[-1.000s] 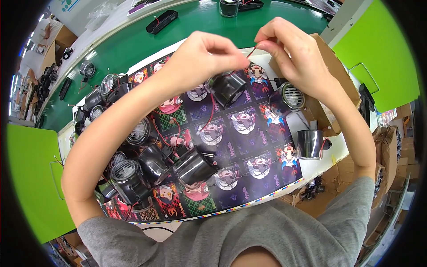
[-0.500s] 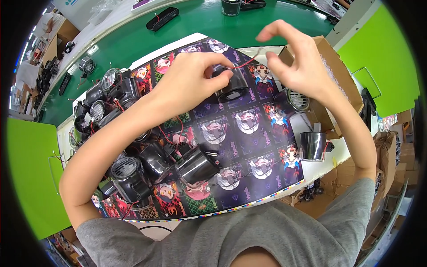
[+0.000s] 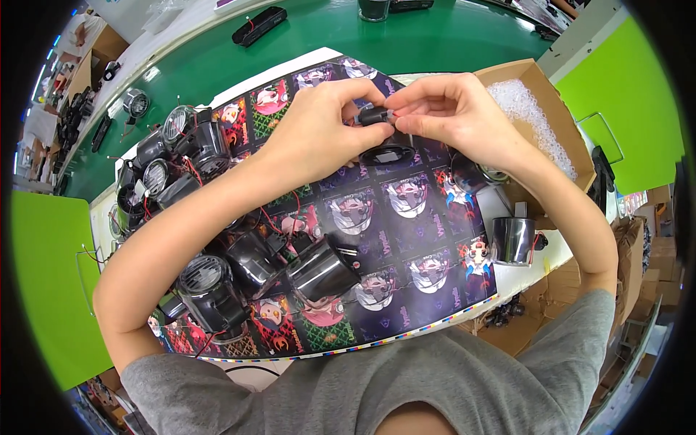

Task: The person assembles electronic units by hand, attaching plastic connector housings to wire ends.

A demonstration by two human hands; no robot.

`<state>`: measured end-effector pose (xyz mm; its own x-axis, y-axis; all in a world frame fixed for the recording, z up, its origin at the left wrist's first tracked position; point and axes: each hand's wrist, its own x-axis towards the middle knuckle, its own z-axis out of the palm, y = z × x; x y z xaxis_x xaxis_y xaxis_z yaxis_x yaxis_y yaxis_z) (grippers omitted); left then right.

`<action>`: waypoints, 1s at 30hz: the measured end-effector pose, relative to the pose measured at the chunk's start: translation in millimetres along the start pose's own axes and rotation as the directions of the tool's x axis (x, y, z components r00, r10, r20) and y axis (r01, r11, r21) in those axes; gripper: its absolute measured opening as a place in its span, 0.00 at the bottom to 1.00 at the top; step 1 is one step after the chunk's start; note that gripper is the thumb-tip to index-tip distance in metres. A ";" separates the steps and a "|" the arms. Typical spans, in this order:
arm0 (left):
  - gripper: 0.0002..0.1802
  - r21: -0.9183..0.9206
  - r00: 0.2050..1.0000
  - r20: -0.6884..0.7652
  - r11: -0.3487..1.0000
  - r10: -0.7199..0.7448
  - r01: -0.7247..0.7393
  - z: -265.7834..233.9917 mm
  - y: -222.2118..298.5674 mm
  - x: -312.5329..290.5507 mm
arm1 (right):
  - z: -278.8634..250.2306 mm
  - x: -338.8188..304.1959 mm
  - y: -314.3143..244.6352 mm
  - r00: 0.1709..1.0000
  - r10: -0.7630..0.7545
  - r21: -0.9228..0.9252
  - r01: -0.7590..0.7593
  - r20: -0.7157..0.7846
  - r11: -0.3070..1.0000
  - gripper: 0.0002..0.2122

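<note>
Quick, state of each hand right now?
Left hand: closed, holding a small black piece between thumb and fingers.
Right hand: fingertips at that piece's pale end; whether its grip is closed cannot be told.

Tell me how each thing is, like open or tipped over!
Left hand: pinching small dark part.
Right hand: pinching at that part's end.
Cardboard box: open, clear pieces inside.
Printed sheet: spread out, partly covered.
Black cups at left: bunched together.
Middle black cup: on its side.

Worn here is a mottled grey T-shirt (image 3: 326, 377) with short sleeves (image 3: 573, 355) and rounded neckline (image 3: 416, 395).
</note>
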<state>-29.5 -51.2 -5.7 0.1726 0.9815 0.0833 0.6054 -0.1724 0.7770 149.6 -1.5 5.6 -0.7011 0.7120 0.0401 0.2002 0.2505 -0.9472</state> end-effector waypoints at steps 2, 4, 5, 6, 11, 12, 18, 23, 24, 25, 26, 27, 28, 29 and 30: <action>0.15 -0.316 0.985 0.062 0.933 -0.160 0.171 2.1 1.3 -0.5 | 0.8 2.1 0.5 0.998 0.022 -0.047 -0.025 -0.056 0.999 0.07; 0.14 -0.314 0.989 0.042 0.937 -0.144 0.150 2.8 -1.6 0.8 | 1.3 4.8 5.1 0.998 -0.010 -0.044 0.007 -0.069 0.999 0.06; 0.14 -0.312 0.991 0.022 0.941 -0.129 0.129 2.8 -2.1 1.6 | 0.8 6.7 6.8 0.996 -0.043 -0.041 0.040 -0.081 0.998 0.05; 0.14 -0.312 0.991 0.022 0.941 -0.129 0.129 2.7 -2.2 1.9 | -0.6 8.0 7.2 0.996 -0.043 -0.041 0.040 -0.080 0.998 0.05; 0.16 0.074 0.959 -0.149 0.970 0.242 -0.234 5.7 -7.8 4.3 | -3.3 11.9 10.5 0.999 -0.043 -0.092 0.040 -0.027 0.995 0.05; 0.16 0.074 0.959 -0.149 0.970 0.241 -0.232 4.6 -7.4 4.2 | -3.6 12.3 11.6 0.999 -0.042 -0.091 0.040 -0.026 0.995 0.05; 0.16 0.004 0.999 0.005 0.999 0.033 -0.033 -4.1 0.5 8.8 | -7.9 14.5 14.8 0.997 -0.077 -0.022 0.078 0.014 0.997 0.04; 0.20 0.126 0.998 -0.003 0.990 0.065 -0.064 0.3 0.1 8.8 | -5.2 18.3 16.7 0.995 -0.099 -0.024 0.098 -0.019 0.995 0.04; 0.20 0.126 0.998 -0.002 0.990 0.065 -0.065 1.8 0.2 8.1 | -4.9 19.2 18.4 0.995 -0.099 -0.024 0.098 -0.019 0.995 0.04; 0.19 0.104 0.999 -0.019 0.994 0.042 -0.040 3.4 0.2 7.3 | -4.5 20.0 20.4 0.993 -0.108 -0.021 0.107 -0.044 0.994 0.04; 0.19 0.081 0.999 -0.037 0.997 0.018 -0.015 3.6 0.7 6.8 | -4.2 20.9 21.1 0.991 -0.119 -0.018 0.118 -0.067 0.993 0.04; 0.19 0.082 0.999 -0.038 0.997 0.019 -0.016 1.9 0.6 7.3 | -4.1 21.1 20.7 0.991 -0.120 -0.019 0.119 -0.067 0.993 0.04; 0.18 0.061 1.000 0.002 0.998 0.020 -0.020 -1.4 -0.2 8.3 | -4.0 21.1 20.1 0.991 -0.113 -0.048 0.109 -0.077 0.993 0.04; 0.17 0.039 0.999 0.044 0.999 0.022 -0.024 -4.0 -1.4 9.3 | -3.8 21.0 19.9 0.991 -0.105 -0.078 0.098 -0.088 0.992 0.05; 0.17 0.038 0.999 0.046 0.999 0.022 -0.024 -4.2 -4.4 10.3 | -3.2 21.3 20.6 0.991 -0.103 -0.078 0.097 -0.089 0.992 0.05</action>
<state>-33.7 -40.0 -5.6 0.2212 0.9726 0.0719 0.6305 -0.1989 0.7503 141.0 20.9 -12.0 -0.6544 0.7377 0.1660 0.1841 0.3683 -0.9113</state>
